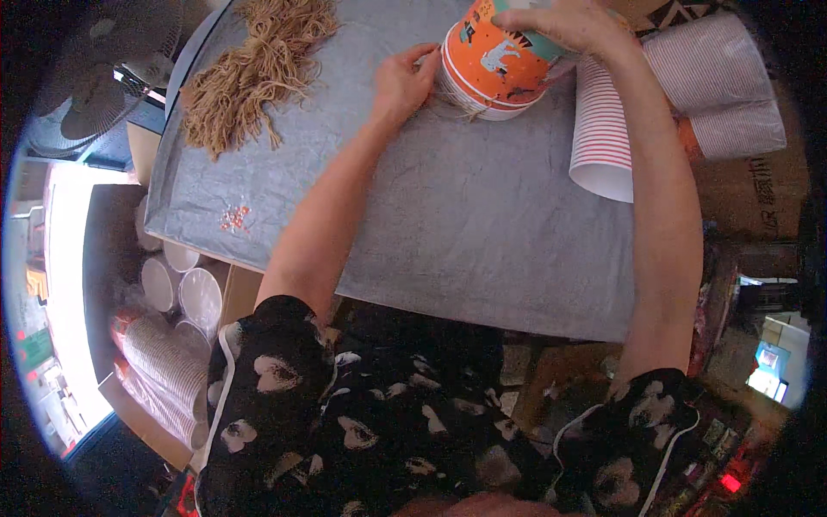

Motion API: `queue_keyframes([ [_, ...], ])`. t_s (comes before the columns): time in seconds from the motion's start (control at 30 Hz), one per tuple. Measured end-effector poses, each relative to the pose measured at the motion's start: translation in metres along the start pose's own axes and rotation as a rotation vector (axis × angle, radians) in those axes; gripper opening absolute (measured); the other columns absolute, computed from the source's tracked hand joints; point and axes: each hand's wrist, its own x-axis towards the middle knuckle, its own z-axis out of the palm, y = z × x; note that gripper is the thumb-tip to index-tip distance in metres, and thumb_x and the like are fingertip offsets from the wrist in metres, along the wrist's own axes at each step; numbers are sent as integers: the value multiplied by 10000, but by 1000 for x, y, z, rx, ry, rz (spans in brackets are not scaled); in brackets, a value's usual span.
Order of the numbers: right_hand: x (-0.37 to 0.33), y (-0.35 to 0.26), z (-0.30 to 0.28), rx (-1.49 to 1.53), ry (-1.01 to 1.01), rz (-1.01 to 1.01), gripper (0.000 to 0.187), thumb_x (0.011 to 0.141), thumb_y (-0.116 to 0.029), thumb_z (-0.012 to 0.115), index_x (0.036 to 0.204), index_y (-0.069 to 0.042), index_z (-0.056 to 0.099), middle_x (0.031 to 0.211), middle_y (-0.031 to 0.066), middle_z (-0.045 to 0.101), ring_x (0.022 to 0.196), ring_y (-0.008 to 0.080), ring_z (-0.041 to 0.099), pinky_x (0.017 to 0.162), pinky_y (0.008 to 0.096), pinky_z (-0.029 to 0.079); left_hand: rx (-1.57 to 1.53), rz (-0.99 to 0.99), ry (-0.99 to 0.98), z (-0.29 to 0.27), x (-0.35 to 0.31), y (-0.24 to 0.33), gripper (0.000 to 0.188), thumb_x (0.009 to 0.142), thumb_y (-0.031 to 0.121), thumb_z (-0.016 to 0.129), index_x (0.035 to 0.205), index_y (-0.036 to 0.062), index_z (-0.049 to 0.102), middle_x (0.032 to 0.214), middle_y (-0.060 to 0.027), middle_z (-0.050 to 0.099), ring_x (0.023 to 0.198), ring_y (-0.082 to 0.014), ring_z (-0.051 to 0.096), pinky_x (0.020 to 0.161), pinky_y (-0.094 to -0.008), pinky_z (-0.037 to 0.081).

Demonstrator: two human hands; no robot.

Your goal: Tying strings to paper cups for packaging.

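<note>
A short stack of orange printed paper buckets with white rims stands at the far side of the grey-covered table. My right hand lies over its upper part, thumb on the printed side, gripping it. At the stack's left side is my left hand, its fingers drawn together by the rims; what they pinch, if anything, is hidden. A few thin tan strands show at the stack's lower edge. Beside it on the right, a nested column of red-striped white paper cups lies tilted, partly behind my right forearm.
A bundle of tan strings is at the table's far left, with small orange and white bits nearer me. Plastic-wrapped cup stacks lie at right by cardboard. A carton of wrapped cups sits below left; a fan stands beyond.
</note>
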Motion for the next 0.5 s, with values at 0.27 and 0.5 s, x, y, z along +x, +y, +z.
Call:
queue_keyframes([
  [0.27, 4, 6, 22, -82, 115, 11, 1044, 594, -535, 836, 1409, -1, 462, 1443, 273, 409, 1339, 367, 416, 1103, 404, 368, 95, 192, 117, 2, -1, -15, 268, 956, 228, 588, 1148, 83, 707, 786, -105, 725, 549, -106, 617, 547, -298, 504],
  [0.5, -11, 3, 9, 19, 91, -4, 932, 598, -516, 832, 1313, 15, 557, 1306, 251, 565, 1195, 349, 565, 992, 415, 470, 164, 165, 62, -4, 10, -31, 308, 950, 271, 611, 1186, 92, 691, 825, -78, 722, 610, -122, 617, 580, -290, 493],
])
